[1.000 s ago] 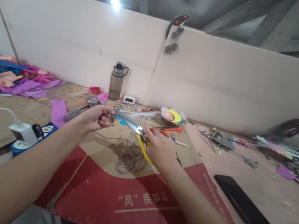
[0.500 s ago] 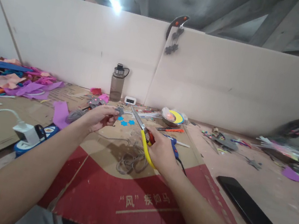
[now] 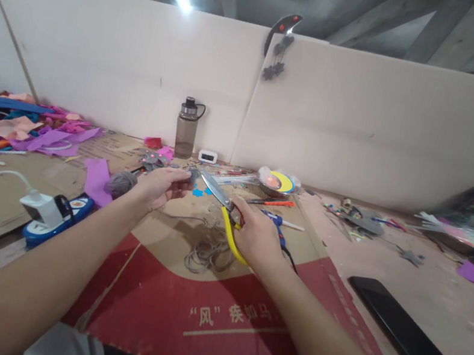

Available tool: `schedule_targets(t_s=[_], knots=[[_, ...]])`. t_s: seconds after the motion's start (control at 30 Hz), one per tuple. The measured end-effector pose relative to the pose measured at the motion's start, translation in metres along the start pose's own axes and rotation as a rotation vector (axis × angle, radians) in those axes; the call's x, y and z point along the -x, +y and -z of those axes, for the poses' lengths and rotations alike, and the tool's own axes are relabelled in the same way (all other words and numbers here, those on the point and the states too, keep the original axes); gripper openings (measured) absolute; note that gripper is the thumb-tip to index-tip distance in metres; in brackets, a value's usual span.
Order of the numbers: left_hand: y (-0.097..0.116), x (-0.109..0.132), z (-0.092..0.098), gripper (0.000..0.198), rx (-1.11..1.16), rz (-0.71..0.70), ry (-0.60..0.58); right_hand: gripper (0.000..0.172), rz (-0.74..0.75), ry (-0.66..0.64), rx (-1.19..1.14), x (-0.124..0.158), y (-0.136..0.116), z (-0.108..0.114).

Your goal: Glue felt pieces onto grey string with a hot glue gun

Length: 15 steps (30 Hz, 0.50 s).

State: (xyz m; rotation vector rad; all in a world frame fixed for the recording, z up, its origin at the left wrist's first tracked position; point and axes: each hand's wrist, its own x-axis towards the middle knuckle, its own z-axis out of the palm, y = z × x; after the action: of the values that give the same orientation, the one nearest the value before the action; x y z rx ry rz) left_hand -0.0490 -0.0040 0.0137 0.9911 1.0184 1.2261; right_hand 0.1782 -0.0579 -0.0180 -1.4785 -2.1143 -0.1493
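Observation:
My left hand pinches a small dark grey piece between thumb and fingers. Yellow-handled scissors are gripped in my right hand, their blades pointing up and left with the tips beside the grey piece. Blue flower-shaped pieces lie on the cardboard just behind the blades. Below the hands is a loose tangle of grey yarn, with a strand running toward my left hand. A ball of grey yarn rests left of my left wrist.
A bottle and a small white device stand by the white partition. Purple and pink scraps and a blue power strip are at left. A blue glue gun, a bowl and a black slab lie right.
The scissor blades have shifted slightly and their tips are closer to the grey piece. My left hand has moved slightly right with the piece. The view has also shifted a little.

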Motion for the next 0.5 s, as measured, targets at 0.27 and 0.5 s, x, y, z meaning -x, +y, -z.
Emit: schedule_targets(t_s=[0.27,0.5], knots=[[-0.0012,0.0012,-0.0016,0.005,0.031,-0.023,-0.09,0.034,0.02,-0.009,0.202,0.001,-0.001,0.0021],[0.0,0.0011,-0.0005,0.01,0.112,-0.019,-0.106,0.038,0.023,-0.029,0.239,0.0015,-0.0013,0.0016]])
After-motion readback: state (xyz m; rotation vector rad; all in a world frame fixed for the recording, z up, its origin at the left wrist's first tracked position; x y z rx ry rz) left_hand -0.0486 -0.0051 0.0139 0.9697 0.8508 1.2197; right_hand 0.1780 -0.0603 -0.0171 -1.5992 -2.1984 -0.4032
